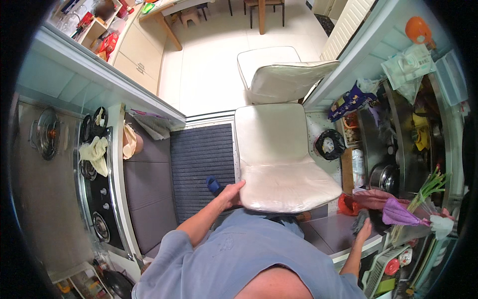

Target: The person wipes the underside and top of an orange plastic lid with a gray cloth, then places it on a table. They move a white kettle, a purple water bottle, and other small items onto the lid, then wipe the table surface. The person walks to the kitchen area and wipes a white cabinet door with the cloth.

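A cream padded chair (276, 134), its backrest covered in clear plastic, stands right before me. My left hand (233, 192) grips the left edge of its backrest near the lower corner. Out to the right, my right hand (364, 228) holds a dark grey cloth or scrubbing pad (360, 220), apart from the chair and near a red plastic bag (347, 205). A second cream chair (291, 80) stands just beyond the first, its back also wrapped in plastic.
A dark ribbed mat (201, 160) lies left of the chair. The gas stove (104, 198) is on the left counter. To the right are a bin with a black bag (330, 144), a metal shelf rack (377, 130) with a pot, and green stalks (425, 190) beside hanging cloths.
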`<state>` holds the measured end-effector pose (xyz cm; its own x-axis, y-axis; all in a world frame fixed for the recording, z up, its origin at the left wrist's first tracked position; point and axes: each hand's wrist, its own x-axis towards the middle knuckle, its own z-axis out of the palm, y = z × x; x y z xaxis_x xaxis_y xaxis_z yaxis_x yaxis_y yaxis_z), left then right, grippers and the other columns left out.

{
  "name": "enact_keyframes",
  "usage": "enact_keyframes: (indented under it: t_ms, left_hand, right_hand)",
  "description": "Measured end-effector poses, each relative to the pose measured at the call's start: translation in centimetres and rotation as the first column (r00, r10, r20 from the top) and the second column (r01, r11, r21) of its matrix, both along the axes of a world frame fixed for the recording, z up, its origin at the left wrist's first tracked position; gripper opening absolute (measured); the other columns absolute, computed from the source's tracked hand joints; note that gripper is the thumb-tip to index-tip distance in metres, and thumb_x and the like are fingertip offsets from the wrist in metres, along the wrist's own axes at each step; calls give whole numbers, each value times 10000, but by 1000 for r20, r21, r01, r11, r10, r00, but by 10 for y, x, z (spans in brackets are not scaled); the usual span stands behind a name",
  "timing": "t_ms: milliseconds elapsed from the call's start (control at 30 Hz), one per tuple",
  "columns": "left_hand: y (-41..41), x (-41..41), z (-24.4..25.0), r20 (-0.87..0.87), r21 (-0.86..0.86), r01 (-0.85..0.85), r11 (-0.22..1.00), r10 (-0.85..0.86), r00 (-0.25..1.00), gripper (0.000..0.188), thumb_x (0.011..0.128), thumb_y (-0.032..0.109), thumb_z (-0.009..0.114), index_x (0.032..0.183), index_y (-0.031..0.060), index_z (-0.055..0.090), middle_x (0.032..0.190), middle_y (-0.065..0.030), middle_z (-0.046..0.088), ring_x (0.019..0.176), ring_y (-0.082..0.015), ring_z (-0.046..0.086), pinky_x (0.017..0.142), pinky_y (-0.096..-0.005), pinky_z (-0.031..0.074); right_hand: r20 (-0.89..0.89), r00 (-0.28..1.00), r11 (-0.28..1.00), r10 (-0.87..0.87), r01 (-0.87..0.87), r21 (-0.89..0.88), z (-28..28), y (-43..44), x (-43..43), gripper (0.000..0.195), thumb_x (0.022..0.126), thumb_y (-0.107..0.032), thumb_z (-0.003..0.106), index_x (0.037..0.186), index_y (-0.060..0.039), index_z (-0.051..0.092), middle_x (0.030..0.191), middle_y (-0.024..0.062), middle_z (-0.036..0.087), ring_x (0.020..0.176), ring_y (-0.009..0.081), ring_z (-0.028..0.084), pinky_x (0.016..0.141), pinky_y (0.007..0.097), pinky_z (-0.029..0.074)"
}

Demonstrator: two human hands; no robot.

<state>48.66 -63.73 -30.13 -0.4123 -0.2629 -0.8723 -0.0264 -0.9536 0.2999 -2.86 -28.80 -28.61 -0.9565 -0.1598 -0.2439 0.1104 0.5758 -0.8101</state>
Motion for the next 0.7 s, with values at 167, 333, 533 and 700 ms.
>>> enact_keyframes:
  t_ms: [167, 333, 533, 700]
  left_hand:
    - [-40, 90, -5, 13, -102, 45, 994, -44, 999, 367, 917, 296, 603, 1129, 0, 561, 1027, -155, 617, 933, -275, 645, 739, -409, 572]
    - [-90, 191, 8, 33, -209, -67, 976, 75, 997, 303, 923, 221, 596, 1132, 5, 561, 972, -106, 638, 869, -200, 661, 684, -335, 581]
    - [-148, 231, 64, -97, -408, -55, 911, 17, 995, 403, 924, 191, 609, 1249, -29, 516, 1064, -129, 629, 898, -183, 651, 726, -304, 562]
    - [-183, 214, 95, -124, -684, -25, 729, -83, 989, 560, 883, 189, 660, 1371, 17, 444, 1276, -160, 531, 1123, -210, 558, 906, -332, 490]
  right_hand:
    - [-104, 993, 948, -48, 13, -319, 89, -102, 66, 413, 951, -382, 562, 1120, -9, 613, 1041, 50, 630, 902, 175, 601, 806, 319, 473]
    - [182, 924, 713, 336, -124, -690, 180, -230, 192, 383, 982, -297, 514, 1242, -22, 574, 1186, 74, 616, 1043, 179, 594, 925, 339, 456]
    - [-84, 685, 651, 724, -718, -245, 169, -413, 358, 375, 970, -284, 542, 1111, 56, 616, 1132, 57, 609, 1041, 123, 539, 930, 272, 402]
    - [118, 465, 476, 877, -814, -334, 146, -484, 465, 365, 974, -289, 545, 1028, 61, 636, 996, 14, 607, 861, 83, 515, 772, 239, 429]
